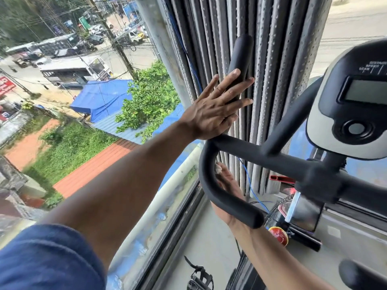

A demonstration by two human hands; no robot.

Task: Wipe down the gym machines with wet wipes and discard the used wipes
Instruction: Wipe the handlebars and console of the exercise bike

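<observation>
Left hand [211, 109] lies flat against the upright end of the black handlebar [238, 59], fingers [234, 84] straight and spread, grasping nothing; judged a steadying press so the bar stays put under wiping. Right hand [228, 185] reaches up behind the curved lower loop of the same bar. A small pale scrap, probably the wet wipe [218, 167], shows at its fingertips, just behind the bar's bend. The bar hides most of that hand, so whether its fingers pinch the scrap or merely press it cannot be told.

Count: one exercise bike, one console [356, 101] to the right of the left fingers, one visible wipe, two hands. Folded grey blinds [272, 49] stand directly beyond the left fingertips. No waste bin is seen.
</observation>
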